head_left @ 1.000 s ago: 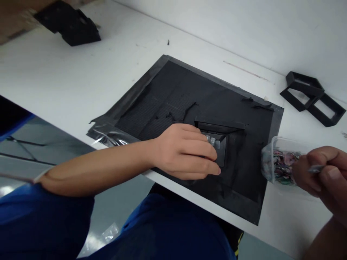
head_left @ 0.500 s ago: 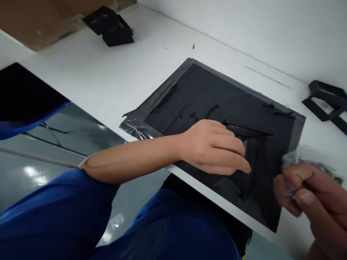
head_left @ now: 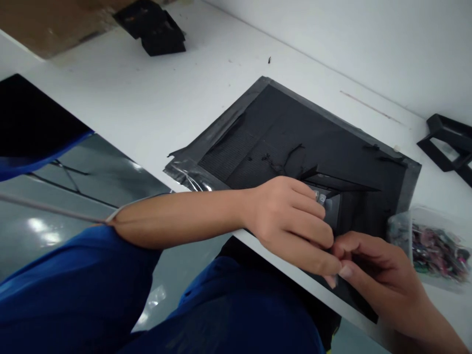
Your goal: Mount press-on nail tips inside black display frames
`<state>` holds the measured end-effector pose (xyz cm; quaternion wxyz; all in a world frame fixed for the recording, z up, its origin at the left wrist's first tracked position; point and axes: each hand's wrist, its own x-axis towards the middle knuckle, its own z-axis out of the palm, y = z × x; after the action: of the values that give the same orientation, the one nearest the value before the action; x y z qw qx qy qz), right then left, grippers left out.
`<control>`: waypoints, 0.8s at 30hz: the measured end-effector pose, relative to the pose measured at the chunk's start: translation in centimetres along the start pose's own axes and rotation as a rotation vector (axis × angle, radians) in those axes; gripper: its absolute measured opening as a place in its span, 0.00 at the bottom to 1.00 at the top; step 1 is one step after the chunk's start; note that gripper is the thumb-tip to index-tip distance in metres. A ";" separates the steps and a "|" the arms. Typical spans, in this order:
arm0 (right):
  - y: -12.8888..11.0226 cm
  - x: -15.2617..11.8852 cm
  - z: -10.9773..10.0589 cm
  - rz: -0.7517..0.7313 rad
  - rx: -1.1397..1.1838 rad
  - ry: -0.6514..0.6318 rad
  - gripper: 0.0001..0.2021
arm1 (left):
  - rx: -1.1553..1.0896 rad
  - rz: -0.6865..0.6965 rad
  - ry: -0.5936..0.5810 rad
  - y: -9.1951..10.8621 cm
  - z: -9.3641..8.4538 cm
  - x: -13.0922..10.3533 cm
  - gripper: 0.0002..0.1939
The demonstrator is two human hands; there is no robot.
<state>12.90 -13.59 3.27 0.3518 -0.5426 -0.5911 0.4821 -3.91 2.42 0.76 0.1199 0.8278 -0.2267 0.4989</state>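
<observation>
My left hand (head_left: pixel 291 223) is closed over the front part of a black mat (head_left: pixel 283 118), its fingers curled. My right hand (head_left: pixel 383 280) has come up against its fingertips in a pinch. What either hand pinches is hidden between the fingers. Just beyond my left knuckles, a small black box (head_left: pixel 335 181) with a raised flap rests on the mat, partly covered by the hand. Small clear pieces (head_left: pixel 320 197) with pale marks show there beside the box. Thin black scraps (head_left: pixel 293 153) lie on the mat.
A clear plastic tub (head_left: pixel 411 236) of small mixed bits stands right of the mat. A black angular frame (head_left: pixel 438 142) lies at the far right. Black boxes (head_left: pixel 158 32) and a cardboard box (head_left: pixel 55 24) sit at the back left. The white table's front edge (head_left: pixel 287 263) runs below my hands.
My right hand has moved left from beside the tub, where it held something clear, to meet my left hand. My left hand has shifted slightly toward the table's front edge.
</observation>
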 end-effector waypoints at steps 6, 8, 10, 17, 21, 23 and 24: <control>0.3 0.1 0.0 -0.155 0.037 0.131 0.07 | 0.101 -0.004 0.018 0.1 -0.1 0.0 0.10; 0.5 -0.2 -0.1 -0.179 -0.010 0.150 0.12 | 0.124 -0.023 -0.082 0.1 -0.2 -0.1 0.13; 0.7 -0.6 -0.2 -0.201 -0.099 0.172 0.15 | 0.124 -0.034 -0.171 0.0 -0.1 -0.2 0.14; 1.7 -1.1 -1.0 -0.241 -0.499 0.288 0.13 | 0.142 -0.013 -0.051 -0.2 0.4 -0.2 0.09; 2.5 -0.4 -1.2 -0.199 -0.669 0.407 0.10 | 0.079 -0.029 0.001 0.0 0.5 0.0 0.09; 3.2 0.0 -1.2 -0.194 -0.774 0.443 0.12 | 0.080 -0.032 0.002 0.0 0.5 0.0 0.08; 3.5 0.3 -1.3 -0.183 -0.819 0.455 0.13 | 0.083 -0.035 0.001 -0.1 0.4 0.0 0.08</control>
<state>15.12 -13.29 0.24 0.2702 -0.6742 -0.6859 0.0455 -3.59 2.31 0.54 0.0945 0.8358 -0.1912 0.5060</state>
